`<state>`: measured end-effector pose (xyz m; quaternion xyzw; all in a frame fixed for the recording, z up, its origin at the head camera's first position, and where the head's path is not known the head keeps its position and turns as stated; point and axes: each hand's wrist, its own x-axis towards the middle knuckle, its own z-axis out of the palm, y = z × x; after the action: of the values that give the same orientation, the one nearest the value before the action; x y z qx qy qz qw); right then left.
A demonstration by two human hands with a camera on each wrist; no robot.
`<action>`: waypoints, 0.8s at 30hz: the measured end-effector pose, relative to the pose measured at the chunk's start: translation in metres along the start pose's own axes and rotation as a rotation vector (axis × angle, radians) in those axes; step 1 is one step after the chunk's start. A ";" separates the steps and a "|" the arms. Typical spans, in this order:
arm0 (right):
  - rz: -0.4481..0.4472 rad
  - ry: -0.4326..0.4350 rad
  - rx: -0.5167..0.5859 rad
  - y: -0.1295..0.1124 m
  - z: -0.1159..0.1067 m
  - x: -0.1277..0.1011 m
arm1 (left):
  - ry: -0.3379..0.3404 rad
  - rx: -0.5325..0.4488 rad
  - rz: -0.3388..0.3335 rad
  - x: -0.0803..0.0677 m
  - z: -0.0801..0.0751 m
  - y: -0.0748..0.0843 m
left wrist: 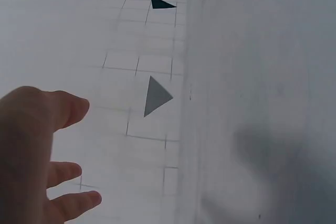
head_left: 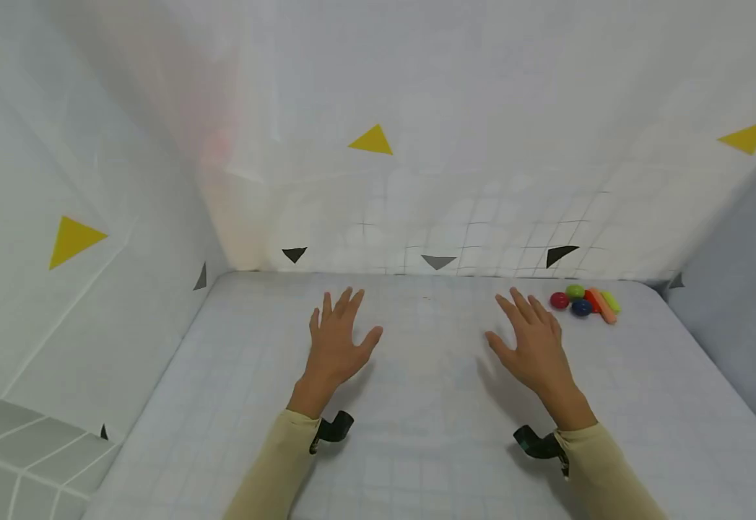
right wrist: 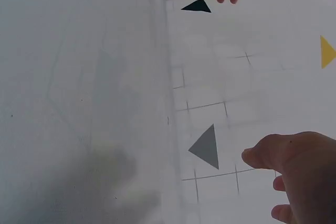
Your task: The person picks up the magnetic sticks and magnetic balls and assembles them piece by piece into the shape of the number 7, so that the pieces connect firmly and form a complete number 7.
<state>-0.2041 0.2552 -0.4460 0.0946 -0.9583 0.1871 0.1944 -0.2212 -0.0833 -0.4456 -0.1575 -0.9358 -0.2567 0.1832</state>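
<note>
**Both hands empty, toys untouched at back right**

Fingers spread and straight on both hands, holding nothing. Left hand (head_left: 334, 345) and right hand (head_left: 533, 343) hover palm-down over the bench (head_left: 429, 448). Cluster of coloured toys (head_left: 585, 303) sits near the back wall, just right of the right hand. Looks like pre-grasp; next move likely a short right-hand reach, then a pinch on one piece.

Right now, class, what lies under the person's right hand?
Under the right hand, held open above the table, only its shadow and bare gridded surface show. The spot beneath the palm is covered. The coloured toys lie beside it, apart.
</note>
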 end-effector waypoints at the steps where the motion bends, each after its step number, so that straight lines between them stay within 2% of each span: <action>1: 0.000 -0.006 0.008 0.001 0.000 0.000 | -0.018 -0.030 0.000 -0.001 0.004 0.002; 6: 0.007 -0.007 0.030 0.011 -0.002 0.002 | -0.071 -0.147 0.041 0.003 0.016 0.017; 12: 0.046 -0.023 0.076 0.022 -0.009 0.010 | -0.104 -0.219 0.111 0.014 0.023 0.041; 17: 0.051 -0.017 0.099 0.037 -0.006 0.015 | -0.147 -0.259 0.102 0.017 0.031 0.056; 24: 0.068 -0.019 0.074 0.060 -0.009 0.023 | -0.200 -0.256 0.089 0.021 0.051 0.070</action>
<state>-0.2371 0.3112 -0.4488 0.0706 -0.9551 0.2281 0.1753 -0.2262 0.0060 -0.4479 -0.2458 -0.9010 -0.3487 0.0790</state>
